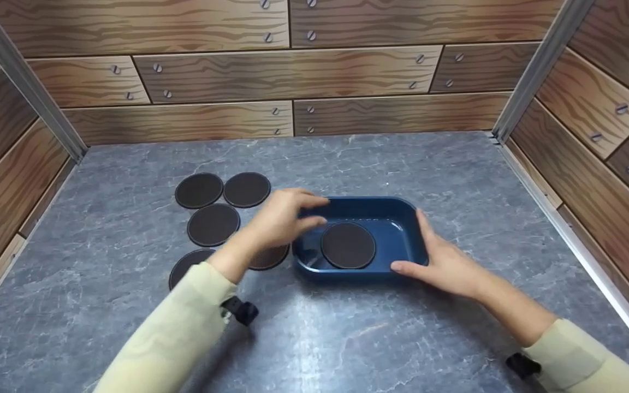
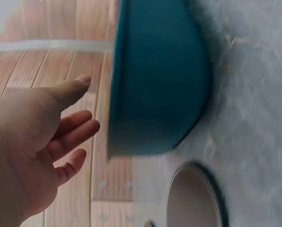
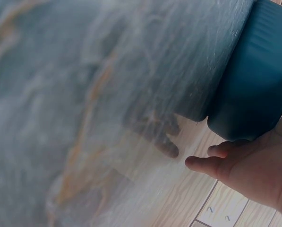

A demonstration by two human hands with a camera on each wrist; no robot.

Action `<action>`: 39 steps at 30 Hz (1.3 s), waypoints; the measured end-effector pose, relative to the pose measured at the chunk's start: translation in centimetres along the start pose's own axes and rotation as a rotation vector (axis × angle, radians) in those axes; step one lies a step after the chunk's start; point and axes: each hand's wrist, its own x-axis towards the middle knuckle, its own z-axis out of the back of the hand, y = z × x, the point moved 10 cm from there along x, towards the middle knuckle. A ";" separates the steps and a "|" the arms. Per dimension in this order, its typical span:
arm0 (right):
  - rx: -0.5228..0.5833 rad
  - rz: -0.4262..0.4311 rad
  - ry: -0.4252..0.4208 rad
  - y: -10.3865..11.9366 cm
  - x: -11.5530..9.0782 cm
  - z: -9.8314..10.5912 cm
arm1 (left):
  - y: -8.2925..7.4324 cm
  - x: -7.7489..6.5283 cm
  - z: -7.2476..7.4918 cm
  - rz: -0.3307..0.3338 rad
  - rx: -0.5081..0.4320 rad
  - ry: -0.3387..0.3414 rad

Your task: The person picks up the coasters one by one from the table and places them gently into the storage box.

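Observation:
A deep blue rectangular dish (image 1: 361, 277) with rounded corners stands on the table. One round dark coaster (image 1: 348, 245) with a stitched edge lies flat inside it, toward the left. My right hand (image 1: 445, 265) grips the dish's right end, thumb at the near rim and fingers along the outer side. Over the left end of the dish is my left hand (image 1: 282, 218), its fingers loosely extended. In the left wrist view that hand (image 2: 41, 137) holds nothing and is apart from the dish wall (image 2: 155, 85). A coaster (image 1: 268, 257) lies partly hidden beneath the left wrist.
Several more coasters lie left of the dish: two side by side at the back (image 1: 199, 190), one in the middle (image 1: 213, 224), and one partly covered by the left sleeve (image 1: 183, 270). Wood-patterned walls (image 1: 292, 76) enclose the grey marbled table (image 1: 336, 344) at the back and sides.

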 end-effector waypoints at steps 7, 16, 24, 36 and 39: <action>0.004 0.003 -0.001 0.0 0.1 0.1 | 4.2 -3.1 5.7 0.122 -0.123 -0.196; 0.009 0.021 -0.008 0.2 0.1 0.2 | 11.1 -8.4 10.4 0.337 -0.176 -0.309; 0.007 0.012 -0.002 0.0 0.0 0.2 | 16.8 -12.9 10.9 0.501 -0.279 -0.307; 0.010 0.028 -0.011 0.2 0.1 0.2 | 20.4 -16.3 9.0 0.624 -0.327 -0.273; 0.011 0.028 -0.009 0.2 0.2 0.1 | 21.0 -16.6 8.5 0.634 -0.322 -0.258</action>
